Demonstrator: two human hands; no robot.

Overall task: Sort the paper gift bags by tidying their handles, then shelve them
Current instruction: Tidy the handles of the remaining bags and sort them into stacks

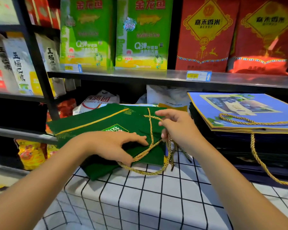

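A flat green paper gift bag (96, 122) lies on top of other green bags on the checked tablecloth (140, 196). Its gold cord handles (150, 130) cross over its right end and loop off the near edge. My left hand (113, 145) rests on the bag, with the thumb and fingers on a gold cord near the bag's lower right corner. My right hand (175, 125) pinches a gold cord above the bag's right edge. A stack of blue gift bags (239, 117) with gold cord handles (256, 151) sits to the right.
A metal shelf (156, 77) above carries green rice bags (115, 32) and red rice bags (231, 35). White sacks (98, 100) lie behind the green bags. A black shelf post (38, 63) stands at left, with more packaged goods beyond it.
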